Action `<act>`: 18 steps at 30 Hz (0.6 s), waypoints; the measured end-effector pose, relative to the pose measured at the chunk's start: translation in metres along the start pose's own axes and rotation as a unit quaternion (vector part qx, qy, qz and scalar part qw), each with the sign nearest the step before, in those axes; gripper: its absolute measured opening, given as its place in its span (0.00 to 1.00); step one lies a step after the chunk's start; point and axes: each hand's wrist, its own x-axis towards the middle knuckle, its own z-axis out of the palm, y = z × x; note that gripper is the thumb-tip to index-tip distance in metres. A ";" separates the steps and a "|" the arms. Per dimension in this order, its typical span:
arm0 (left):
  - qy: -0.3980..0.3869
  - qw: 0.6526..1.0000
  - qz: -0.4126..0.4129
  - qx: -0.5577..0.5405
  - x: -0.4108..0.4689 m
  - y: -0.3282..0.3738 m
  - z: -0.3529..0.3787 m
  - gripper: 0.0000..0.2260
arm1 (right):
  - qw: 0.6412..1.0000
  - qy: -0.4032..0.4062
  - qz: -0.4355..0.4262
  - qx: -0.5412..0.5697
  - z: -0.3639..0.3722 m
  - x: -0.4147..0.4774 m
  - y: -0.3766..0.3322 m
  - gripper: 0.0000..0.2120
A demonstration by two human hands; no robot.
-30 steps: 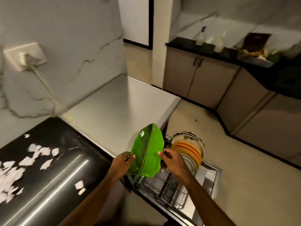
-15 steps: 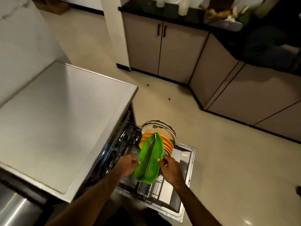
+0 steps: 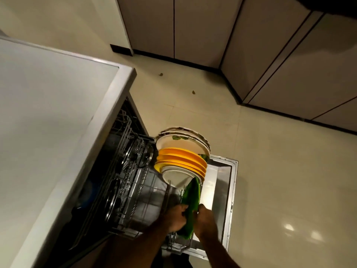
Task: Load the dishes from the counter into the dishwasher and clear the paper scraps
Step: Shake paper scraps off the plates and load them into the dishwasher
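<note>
I hold the green leaf-shaped plate (image 3: pixel 191 198) on edge, low over the near end of the dishwasher's lower rack (image 3: pixel 148 192). My left hand (image 3: pixel 174 217) grips its left rim and my right hand (image 3: pixel 207 219) grips its right rim, fingers curled round the edges. The plate stands nearly upright between them, its far tip close to the white plate (image 3: pixel 174 176) at the near end of the row. Beyond that stand the orange plates (image 3: pixel 181 160) and, farthest, the floral plates (image 3: pixel 181 141), all racked on edge above the open door (image 3: pixel 219 182).

The plate looks stiff and glossy, so I judge it light but slippery, likely to slide if I pinch its smooth face. The rims at the widest part, where I have it, seem the best hold; the pointed ends give little to grasp. I cannot tell whether it is plastic or glazed ceramic, so I treat it as chippable against the wire tines and neighbouring plates. Whether its lower edge touches the rack is hidden by my hands.
</note>
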 end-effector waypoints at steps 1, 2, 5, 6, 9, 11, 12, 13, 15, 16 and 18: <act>0.004 1.000 -0.005 0.010 0.004 0.003 0.001 0.25 | 1.000 -0.005 0.006 -0.010 0.007 0.005 0.004 0.12; 0.015 0.999 -0.013 0.028 0.009 0.005 0.001 0.25 | 1.000 -0.006 0.005 -0.027 0.011 0.009 0.008 0.12; 0.059 0.994 -0.010 0.095 0.030 0.002 0.000 0.26 | 0.998 -0.013 0.008 -0.066 0.021 0.019 0.014 0.11; 0.083 0.988 -0.006 0.128 0.036 -0.002 -0.001 0.28 | 0.997 -0.014 0.008 -0.074 0.025 0.024 0.017 0.11; 0.148 0.962 0.004 0.228 0.050 -0.018 -0.009 0.31 | 0.994 -0.041 0.024 -0.094 0.035 0.036 0.022 0.12; 0.170 0.948 0.007 0.269 0.059 -0.029 -0.015 0.32 | 0.994 -0.055 0.028 -0.093 0.041 0.044 0.022 0.13; 0.177 0.943 0.009 0.282 0.063 -0.034 -0.017 0.32 | 0.994 -0.058 0.031 -0.088 0.043 0.049 0.022 0.13; 0.179 0.939 0.011 0.293 0.066 -0.037 -0.018 0.32 | 0.994 -0.060 0.037 -0.083 0.045 0.053 0.022 0.15; 0.180 0.933 0.014 0.310 0.071 -0.043 -0.021 0.32 | 0.994 -0.062 0.045 -0.080 0.050 0.059 0.023 0.17; 0.182 0.931 0.016 0.315 0.072 -0.045 -0.023 0.32 | 0.993 -0.060 0.036 -0.092 0.054 0.061 0.023 0.17; 0.191 0.929 0.023 0.317 0.075 -0.048 -0.025 0.32 | 0.991 -0.056 0.011 -0.122 0.063 0.062 0.026 0.17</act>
